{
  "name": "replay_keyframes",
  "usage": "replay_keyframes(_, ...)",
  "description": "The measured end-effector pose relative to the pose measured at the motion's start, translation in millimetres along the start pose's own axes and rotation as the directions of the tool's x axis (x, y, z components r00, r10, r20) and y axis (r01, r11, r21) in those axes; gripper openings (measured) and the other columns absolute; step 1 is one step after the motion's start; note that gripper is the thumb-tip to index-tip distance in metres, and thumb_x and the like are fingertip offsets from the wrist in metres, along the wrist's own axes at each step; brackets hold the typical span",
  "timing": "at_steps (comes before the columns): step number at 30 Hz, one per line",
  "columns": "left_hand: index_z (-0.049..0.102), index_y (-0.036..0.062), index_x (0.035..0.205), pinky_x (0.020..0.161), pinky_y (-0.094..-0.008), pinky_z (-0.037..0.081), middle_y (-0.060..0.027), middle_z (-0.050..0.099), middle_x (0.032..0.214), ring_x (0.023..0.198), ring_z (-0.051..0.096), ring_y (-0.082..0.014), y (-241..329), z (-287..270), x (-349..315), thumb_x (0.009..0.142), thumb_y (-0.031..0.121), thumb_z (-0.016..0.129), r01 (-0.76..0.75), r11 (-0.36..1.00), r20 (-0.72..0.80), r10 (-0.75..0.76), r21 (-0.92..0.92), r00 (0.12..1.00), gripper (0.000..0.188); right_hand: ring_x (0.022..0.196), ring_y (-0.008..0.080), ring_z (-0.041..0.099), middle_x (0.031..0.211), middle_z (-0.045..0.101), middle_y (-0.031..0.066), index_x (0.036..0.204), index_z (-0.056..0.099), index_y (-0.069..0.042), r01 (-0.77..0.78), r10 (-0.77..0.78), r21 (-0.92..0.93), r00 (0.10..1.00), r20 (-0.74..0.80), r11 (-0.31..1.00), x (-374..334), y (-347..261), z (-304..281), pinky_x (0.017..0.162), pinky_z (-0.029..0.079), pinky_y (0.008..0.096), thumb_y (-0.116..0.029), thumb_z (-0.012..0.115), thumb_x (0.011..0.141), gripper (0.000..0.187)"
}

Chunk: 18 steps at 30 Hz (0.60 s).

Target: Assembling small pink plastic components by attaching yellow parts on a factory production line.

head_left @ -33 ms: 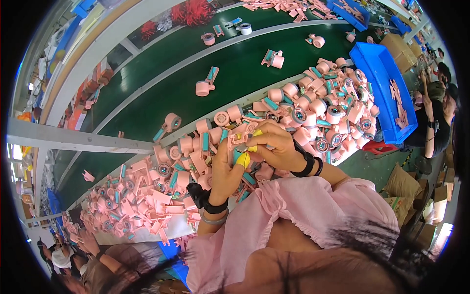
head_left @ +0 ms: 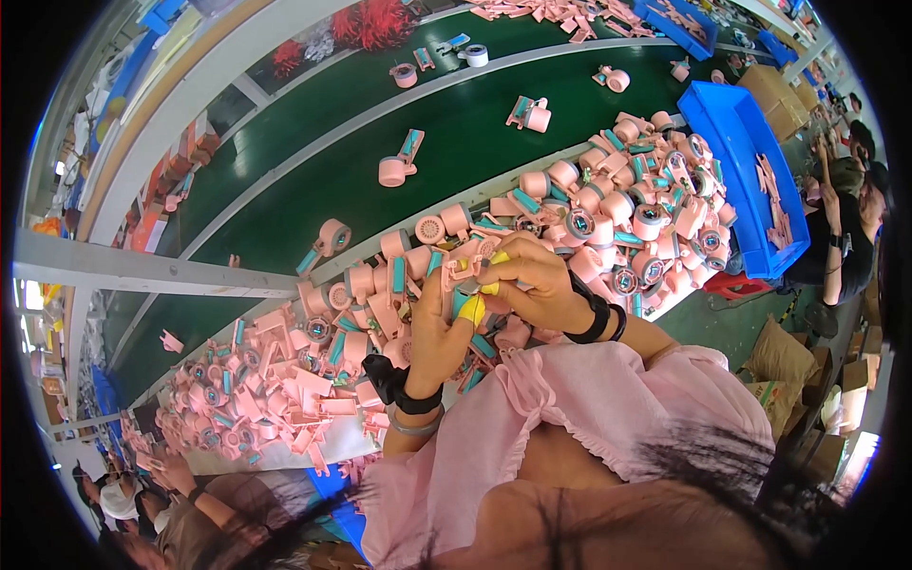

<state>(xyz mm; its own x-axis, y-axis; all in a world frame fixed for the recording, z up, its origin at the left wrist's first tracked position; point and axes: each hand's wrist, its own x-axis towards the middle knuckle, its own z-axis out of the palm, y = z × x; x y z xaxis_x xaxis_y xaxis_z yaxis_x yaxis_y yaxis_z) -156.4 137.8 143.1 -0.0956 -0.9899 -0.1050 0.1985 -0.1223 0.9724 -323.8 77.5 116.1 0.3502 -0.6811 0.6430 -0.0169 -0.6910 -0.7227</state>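
Both hands meet over a heap of pink parts, close in front of my body. My left hand (head_left: 439, 328), a yellow cover on its thumb, is closed around a pink plastic fan housing (head_left: 463, 269). From the other side my right hand (head_left: 532, 280) pinches at the same housing, with yellow covers on its fingertips. My fingers hide much of the piece, and I cannot make out any small part between them. Below and around lie pink handheld fans (head_left: 428, 230), several with teal handle panels and round grey-rimmed heads.
Beyond the heap runs a green conveyor belt (head_left: 313, 180) with scattered fans (head_left: 392, 171). At the right stands a blue bin (head_left: 698, 100) holding pink strips. A white metal bar (head_left: 161, 271) crosses the left side. Co-workers sit at lower left and far right.
My hands and the fan housing have not visibly moved. At the lower left, a co-worker's hand has shifted slightly.
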Motion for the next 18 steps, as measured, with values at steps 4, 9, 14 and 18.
replay_keyframes(4,0.043,-0.0014,0.131,0.061,-0.0203,0.049,-0.008,0.054,0.115,0.084,0.056,-0.0097,-5,-2,0,0.077,-0.012,0.042,-0.038,0.998,0.008,0.038,0.055,0.999,0.055,0.084,0.0221,0.057,0.086,0.06,0.0053,0.094,0.069,-0.007,0.013,-0.014,-0.041,1.0,-0.013,0.999,-1,2,2,0.074,0.045,0.0321,0.0,0.073,0.076,0.02)
replay_keyframes(9,0.043,-0.0022,0.13,0.062,-0.0203,0.048,-0.0082,0.054,0.115,0.087,0.055,-0.0101,-6,-4,0,0.076,-0.011,0.042,-0.058,0.99,0.021,0.056,0.13,0.998,0.055,0.084,0.0232,0.057,0.086,0.059,0.0054,0.094,0.068,-0.008,0.025,-0.027,-0.082,0.999,-0.022,0.996,0,0,2,0.074,0.045,0.0323,-0.001,0.073,0.076,0.02)
replay_keyframes(14,0.043,-0.0024,0.131,0.061,-0.0195,0.047,-0.0083,0.054,0.114,0.084,0.054,-0.0087,-11,-5,0,0.078,-0.009,0.042,-0.093,0.981,0.019,0.091,0.168,0.996,0.053,0.082,0.0226,0.053,0.081,0.057,0.0024,0.091,0.069,-0.012,0.036,-0.043,-0.104,0.997,-0.062,0.994,0,0,4,0.073,0.042,0.0328,-0.004,0.075,0.072,0.022)
replay_keyframes(18,0.041,-0.0027,0.133,0.061,-0.0182,0.044,-0.0082,0.054,0.114,0.08,0.053,-0.0071,-5,-5,-3,0.08,-0.008,0.042,-0.056,0.996,0.032,0.054,0.067,0.998,0.053,0.083,0.0234,0.056,0.085,0.06,0.0053,0.093,0.068,-0.008,0.062,-0.065,-0.114,0.998,-0.024,0.992,2,-1,1,0.074,0.044,0.0333,-0.002,0.074,0.075,0.02)
